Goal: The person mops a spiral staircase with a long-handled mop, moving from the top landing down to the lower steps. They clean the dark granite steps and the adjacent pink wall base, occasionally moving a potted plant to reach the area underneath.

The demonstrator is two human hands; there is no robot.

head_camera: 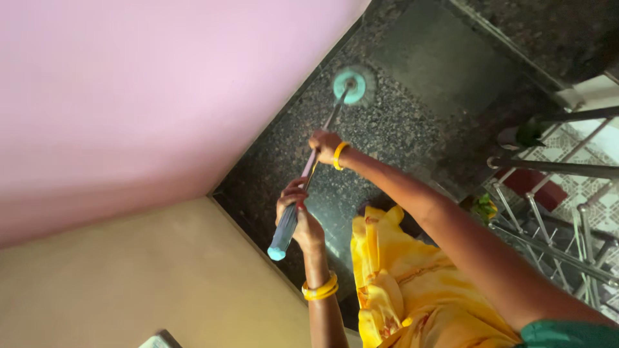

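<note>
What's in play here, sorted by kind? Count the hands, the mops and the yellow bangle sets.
Hands: 2, the left hand and right hand, both gripping the handle
Mops: 1, a mop with a teal round head on the dark speckled floor
Yellow bangle sets: 2, left wrist bangles, right wrist bangle
Total: 5

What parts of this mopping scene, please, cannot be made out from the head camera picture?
- Mop handle: its middle stretches are covered by the left hand and right hand in the head view.
- Mop head: small and blurred, so its strands cannot be told apart.
- Metal railing: cut off by the right edge.
- Dark granite floor: partly hidden behind the yellow garment.
</note>
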